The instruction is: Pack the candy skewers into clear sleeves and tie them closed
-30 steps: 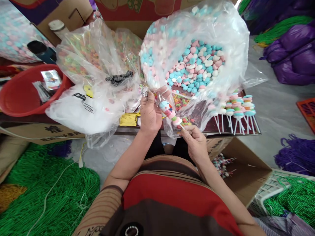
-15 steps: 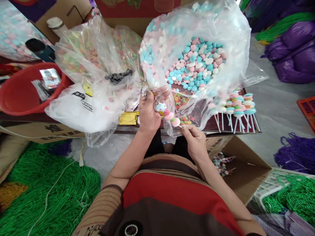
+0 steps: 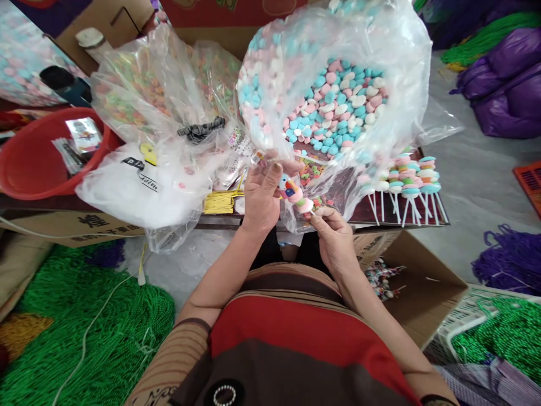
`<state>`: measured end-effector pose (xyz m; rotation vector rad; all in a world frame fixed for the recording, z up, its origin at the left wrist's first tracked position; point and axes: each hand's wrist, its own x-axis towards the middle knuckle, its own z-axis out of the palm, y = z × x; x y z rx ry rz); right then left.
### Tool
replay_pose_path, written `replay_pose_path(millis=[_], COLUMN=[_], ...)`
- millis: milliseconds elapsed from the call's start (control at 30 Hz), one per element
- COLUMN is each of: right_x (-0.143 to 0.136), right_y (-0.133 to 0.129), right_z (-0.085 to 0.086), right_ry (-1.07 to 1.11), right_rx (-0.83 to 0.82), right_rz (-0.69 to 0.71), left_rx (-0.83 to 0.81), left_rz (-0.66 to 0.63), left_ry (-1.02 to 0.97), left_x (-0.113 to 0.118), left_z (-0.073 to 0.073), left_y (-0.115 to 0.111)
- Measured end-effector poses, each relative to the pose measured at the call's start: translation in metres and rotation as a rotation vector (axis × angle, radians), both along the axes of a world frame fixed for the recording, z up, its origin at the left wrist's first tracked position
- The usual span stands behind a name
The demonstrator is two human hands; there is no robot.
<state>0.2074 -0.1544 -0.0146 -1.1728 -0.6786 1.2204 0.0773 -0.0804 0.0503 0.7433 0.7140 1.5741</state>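
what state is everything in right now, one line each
left hand, closed around the candy skewer's upper end
right hand, pinching its stick
candy skewer, tilted, in a clear printed wrapper
marshmallow bag, open
red bowl, upright, packets inside
yellow ties, laid together in a bundle
finished skewers, lying grouped
cardboard box, open, partly filled

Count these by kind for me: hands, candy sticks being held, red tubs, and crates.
Hands: 2 (left hand, right hand)
Held candy stick: 1
Red tub: 1
Crates: 2 (white crate, orange crate)
Total: 6
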Motion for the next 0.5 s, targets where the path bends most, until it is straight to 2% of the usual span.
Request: replay_pose_path(millis=[133, 233, 500], right_x=[0.0, 0.0, -0.005], right_y=[0.0, -0.001, -0.001], right_z=[0.003, 0.001, 0.002], right_ry=[0.003, -0.011, -0.021], right_rx=[0.029, 0.014, 0.025], right_rz=[0.038, 0.041, 0.058], left_rx=[-0.072, -0.035, -0.078], left_rz=[0.026, 0.028, -0.149], left_ry=[0.028, 0.024, 0.004], left_x=[0.009, 0.014, 0.021], left_z=[-0.009, -0.011, -0.02], left_y=[-0.003, -0.006, -0.019])
